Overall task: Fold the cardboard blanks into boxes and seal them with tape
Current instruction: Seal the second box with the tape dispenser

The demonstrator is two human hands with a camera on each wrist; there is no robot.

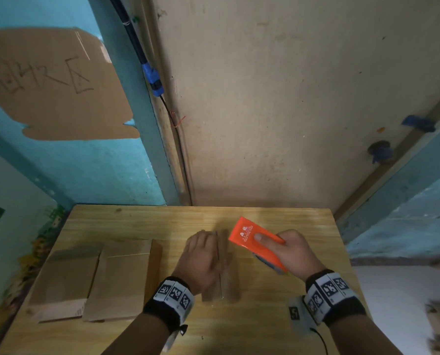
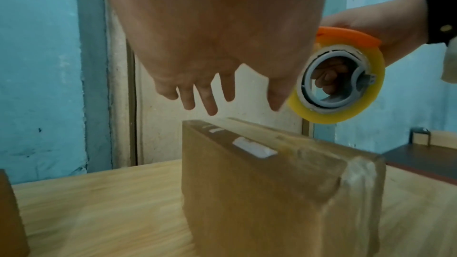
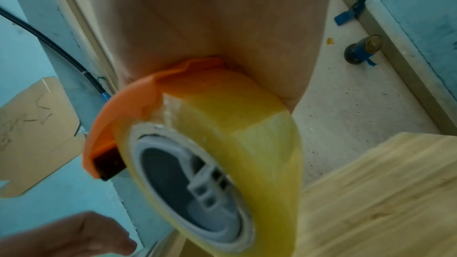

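The left hand point(image 1: 203, 254), fingers straight, hovers above the taped box point(image 2: 277, 189) mid-table point(image 1: 142, 219). The right hand point(image 1: 297, 252) grips the tape dispenser point(image 1: 254, 234) just right of it. Flat blanks point(image 1: 121, 278) lie left.

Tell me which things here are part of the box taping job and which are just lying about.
In the job:
- cardboard box
- orange tape dispenser
- flat cardboard blanks

Just around:
- cardboard sign on the wall
- blue cable connector
- blue-taped door knob
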